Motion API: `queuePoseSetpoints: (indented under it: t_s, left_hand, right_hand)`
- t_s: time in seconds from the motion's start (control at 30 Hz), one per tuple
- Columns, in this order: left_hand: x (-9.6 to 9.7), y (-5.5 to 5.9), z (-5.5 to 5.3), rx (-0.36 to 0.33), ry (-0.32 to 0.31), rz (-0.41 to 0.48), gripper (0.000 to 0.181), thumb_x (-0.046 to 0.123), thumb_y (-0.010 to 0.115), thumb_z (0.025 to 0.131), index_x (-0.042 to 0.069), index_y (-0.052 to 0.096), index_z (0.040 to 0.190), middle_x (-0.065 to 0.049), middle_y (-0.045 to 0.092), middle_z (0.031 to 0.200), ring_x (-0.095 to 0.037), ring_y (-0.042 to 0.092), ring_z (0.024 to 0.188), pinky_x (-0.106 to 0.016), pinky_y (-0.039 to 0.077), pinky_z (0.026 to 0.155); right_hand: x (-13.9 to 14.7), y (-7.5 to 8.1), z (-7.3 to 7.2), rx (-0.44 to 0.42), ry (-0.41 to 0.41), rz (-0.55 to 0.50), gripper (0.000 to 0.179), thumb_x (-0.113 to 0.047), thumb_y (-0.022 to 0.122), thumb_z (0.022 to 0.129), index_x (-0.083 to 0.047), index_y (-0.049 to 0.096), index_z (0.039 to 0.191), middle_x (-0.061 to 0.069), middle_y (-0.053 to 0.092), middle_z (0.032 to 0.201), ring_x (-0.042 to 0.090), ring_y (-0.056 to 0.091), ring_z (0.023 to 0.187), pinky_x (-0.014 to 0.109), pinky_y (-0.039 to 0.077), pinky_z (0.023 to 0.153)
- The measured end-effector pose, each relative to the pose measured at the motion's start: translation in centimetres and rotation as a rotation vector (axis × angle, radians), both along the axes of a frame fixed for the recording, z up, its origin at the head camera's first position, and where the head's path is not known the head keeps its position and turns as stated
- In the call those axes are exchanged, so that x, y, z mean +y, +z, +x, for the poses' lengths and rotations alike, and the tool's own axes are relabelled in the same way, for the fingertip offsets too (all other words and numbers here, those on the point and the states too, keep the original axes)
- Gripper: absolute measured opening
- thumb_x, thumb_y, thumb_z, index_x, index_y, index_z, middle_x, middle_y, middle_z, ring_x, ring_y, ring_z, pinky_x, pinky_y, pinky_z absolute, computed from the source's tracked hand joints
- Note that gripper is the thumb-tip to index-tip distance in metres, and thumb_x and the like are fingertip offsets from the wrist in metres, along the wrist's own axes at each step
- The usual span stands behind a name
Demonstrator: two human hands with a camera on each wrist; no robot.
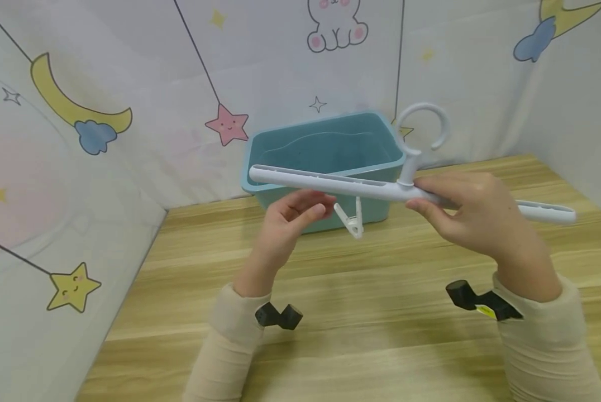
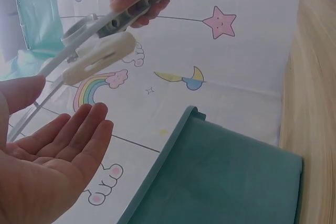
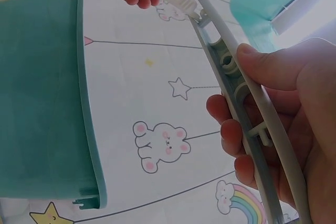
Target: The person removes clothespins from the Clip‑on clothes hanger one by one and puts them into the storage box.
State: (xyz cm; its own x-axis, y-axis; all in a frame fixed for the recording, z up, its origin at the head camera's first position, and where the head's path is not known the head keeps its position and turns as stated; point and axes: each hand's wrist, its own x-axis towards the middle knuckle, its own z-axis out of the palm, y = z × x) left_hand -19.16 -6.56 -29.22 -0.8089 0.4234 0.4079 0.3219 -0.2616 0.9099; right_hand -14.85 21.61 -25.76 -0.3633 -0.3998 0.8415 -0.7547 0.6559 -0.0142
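Observation:
A pale plastic clothes hanger (image 1: 320, 182) is held up above the table, tilted slightly down to the right, its round hook (image 1: 443, 120) pointing upward. My right hand (image 1: 481, 218) grips its bar just right of the hook, thumb on one side and fingers on the other in the right wrist view. From the bar's underside hangs a white clip (image 1: 354, 223), also visible below the bar in the left wrist view. Beside that clip is my left hand (image 1: 285, 226), palm turned up and fingers relaxed with nothing in them, as the left wrist view (image 2: 58, 166) shows.
Behind the hanger stands a blue-green plastic bin (image 1: 376, 209) on the wood-grain table (image 1: 340, 335), near the back edge. A white cloth (image 1: 144, 56) printed with stars, moons and bears rises behind and at the sides.

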Motion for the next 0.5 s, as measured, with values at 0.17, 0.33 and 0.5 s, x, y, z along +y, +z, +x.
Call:
queuePoseSetpoints:
  t_s: [0.17,0.33,0.5]
  left_hand:
    - [0.7,-0.1,0.4,-0.001,-0.016,0.016,0.038,0.005,0.062,0.093,-0.018,0.050,0.121,0.003,0.069,0.102,-0.013,0.066,0.098,-0.042,0.049,0.096]
    - [1.0,-0.1,0.8,-0.022,-0.011,0.000,0.033,0.000,0.058,0.093,-0.016,0.052,0.121,0.003,0.070,0.102,-0.013,0.066,0.099,-0.041,0.049,0.096]
    - [1.2,-0.6,1.0,-0.057,-0.076,-0.008,0.037,0.007,0.060,0.093,-0.015,0.051,0.121,0.003,0.068,0.101,-0.013,0.063,0.098,-0.034,0.049,0.095]
  right_hand:
    - [-0.2,-0.1,-0.1,-0.006,0.005,0.011,0.063,-0.055,0.045,0.097,0.002,0.073,0.090,0.009,0.071,0.077,0.021,0.064,0.062,0.032,0.045,0.056]
    - [-0.5,-0.2,-0.2,0.003,0.027,0.005,0.062,-0.055,0.046,0.097,0.001,0.072,0.089,0.007,0.071,0.076,0.020,0.063,0.060,0.032,0.046,0.055]
    - [-0.9,-0.3,-0.2,-0.011,0.049,-0.002,0.059,-0.052,0.048,0.097,0.000,0.072,0.089,0.007,0.071,0.077,0.020,0.065,0.063,0.031,0.047,0.057]
